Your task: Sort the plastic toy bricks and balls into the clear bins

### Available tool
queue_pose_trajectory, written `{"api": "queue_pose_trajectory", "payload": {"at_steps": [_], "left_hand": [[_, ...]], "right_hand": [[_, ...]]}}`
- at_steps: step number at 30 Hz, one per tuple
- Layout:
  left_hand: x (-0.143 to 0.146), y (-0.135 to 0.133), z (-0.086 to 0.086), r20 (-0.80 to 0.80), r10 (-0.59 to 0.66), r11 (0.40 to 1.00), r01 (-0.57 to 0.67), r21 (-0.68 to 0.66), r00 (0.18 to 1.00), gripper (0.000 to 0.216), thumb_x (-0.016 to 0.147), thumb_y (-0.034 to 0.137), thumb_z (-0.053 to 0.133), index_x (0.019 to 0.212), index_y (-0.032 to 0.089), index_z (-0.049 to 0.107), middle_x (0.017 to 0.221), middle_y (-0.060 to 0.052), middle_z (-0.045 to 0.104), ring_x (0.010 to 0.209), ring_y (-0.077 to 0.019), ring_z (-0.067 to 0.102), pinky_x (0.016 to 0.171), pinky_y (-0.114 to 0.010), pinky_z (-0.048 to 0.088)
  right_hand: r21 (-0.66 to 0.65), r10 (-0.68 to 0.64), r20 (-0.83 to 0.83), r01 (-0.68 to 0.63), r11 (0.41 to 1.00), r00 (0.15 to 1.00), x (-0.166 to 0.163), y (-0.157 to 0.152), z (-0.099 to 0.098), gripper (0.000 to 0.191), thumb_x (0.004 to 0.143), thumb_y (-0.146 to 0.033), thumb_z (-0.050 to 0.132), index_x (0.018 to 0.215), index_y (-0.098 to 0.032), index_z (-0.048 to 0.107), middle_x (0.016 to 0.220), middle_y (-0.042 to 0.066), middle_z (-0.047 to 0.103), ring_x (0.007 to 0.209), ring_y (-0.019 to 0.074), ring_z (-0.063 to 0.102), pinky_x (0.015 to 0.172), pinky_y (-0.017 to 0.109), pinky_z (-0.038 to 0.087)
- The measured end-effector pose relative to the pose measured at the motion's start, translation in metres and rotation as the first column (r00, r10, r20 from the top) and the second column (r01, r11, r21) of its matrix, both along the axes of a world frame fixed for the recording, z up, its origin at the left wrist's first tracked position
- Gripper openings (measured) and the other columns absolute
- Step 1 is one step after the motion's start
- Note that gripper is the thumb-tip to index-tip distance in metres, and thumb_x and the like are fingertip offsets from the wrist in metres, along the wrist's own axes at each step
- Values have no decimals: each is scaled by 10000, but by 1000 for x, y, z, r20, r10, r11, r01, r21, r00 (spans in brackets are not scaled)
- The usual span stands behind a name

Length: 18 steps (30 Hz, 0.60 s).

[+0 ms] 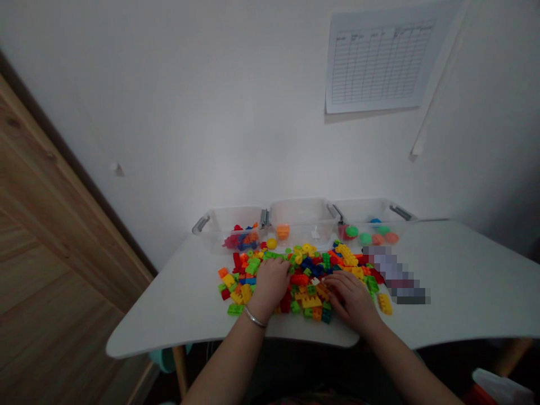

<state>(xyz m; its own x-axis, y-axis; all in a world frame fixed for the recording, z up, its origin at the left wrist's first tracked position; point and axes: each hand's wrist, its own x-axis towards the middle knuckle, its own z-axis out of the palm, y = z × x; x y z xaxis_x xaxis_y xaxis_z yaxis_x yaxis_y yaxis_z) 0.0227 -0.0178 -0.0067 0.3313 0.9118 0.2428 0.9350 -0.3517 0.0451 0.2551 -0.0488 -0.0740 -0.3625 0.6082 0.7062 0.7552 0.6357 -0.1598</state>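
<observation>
A white wall (169,124) backs the work area, with wooden panelling (46,225) slanting along the left. The white bench (468,281) stands against the wall. At its rear edge, three clear bins sit side by side: the left bin (211,239) contains red, blue and orange pieces; the middle bin (301,206) an orange piece (283,231); the right bin (367,209) green, orange, red and blue pieces. The pile of building blocks (311,301), in mixed colours, is spread loosely on the bench in front of the bins. A printed table on a paper sheet (379,64) is fixed to the wall, upper right.

Left hand (272,281): over the left-centre of the pile, grip partly closed, fingers curled downward; whether a block is held cannot be determined. Right hand (352,293): at the right-centre, grip half open, fingertips among the blocks; a hold cannot be confirmed. A pixelated object (396,275) lies right of the pile. A bracelet (255,318) encircles the left wrist. A yellow block (385,304) lies at the pile's right edge. A small white piece (315,281) is just beside the right fingertips.
</observation>
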Motion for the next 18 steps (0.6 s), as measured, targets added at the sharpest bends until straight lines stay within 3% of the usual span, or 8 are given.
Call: {"api": "queue_pose_trajectory", "payload": {"at_steps": [5,9,18], "left_hand": [[7,5,1,-15,52,998,-53,-31,999,179,842,349,643,926,191,650,969,-61,659,899,-208,624,788,-319,486],[9,7,-2,18,78,996,-77,-47,997,135,846,308,628,901,185,635,968,-66,650,902,-199,623,768,-297,489],[-9,12,-6,334,89,995,-68,-73,938,58,810,237,612,846,192,601,996,-44,608,873,-163,613,777,-277,487]], "right_hand": [[-4,-9,-11,9,1000,1000,-1,0,1,219,880,-225,511,1066,-214,625,1059,71,700,1046,227,611,934,415,494],[-9,-11,-16,11,1000,1000,-2,-1,1,219,876,-216,509,1059,-213,628,1055,73,701,1043,225,615,939,418,496],[-16,-13,-23,13,1000,1000,-2,-1,3,221,880,-217,504,1059,-221,633,1056,73,702,1039,231,619,929,420,501]]}}
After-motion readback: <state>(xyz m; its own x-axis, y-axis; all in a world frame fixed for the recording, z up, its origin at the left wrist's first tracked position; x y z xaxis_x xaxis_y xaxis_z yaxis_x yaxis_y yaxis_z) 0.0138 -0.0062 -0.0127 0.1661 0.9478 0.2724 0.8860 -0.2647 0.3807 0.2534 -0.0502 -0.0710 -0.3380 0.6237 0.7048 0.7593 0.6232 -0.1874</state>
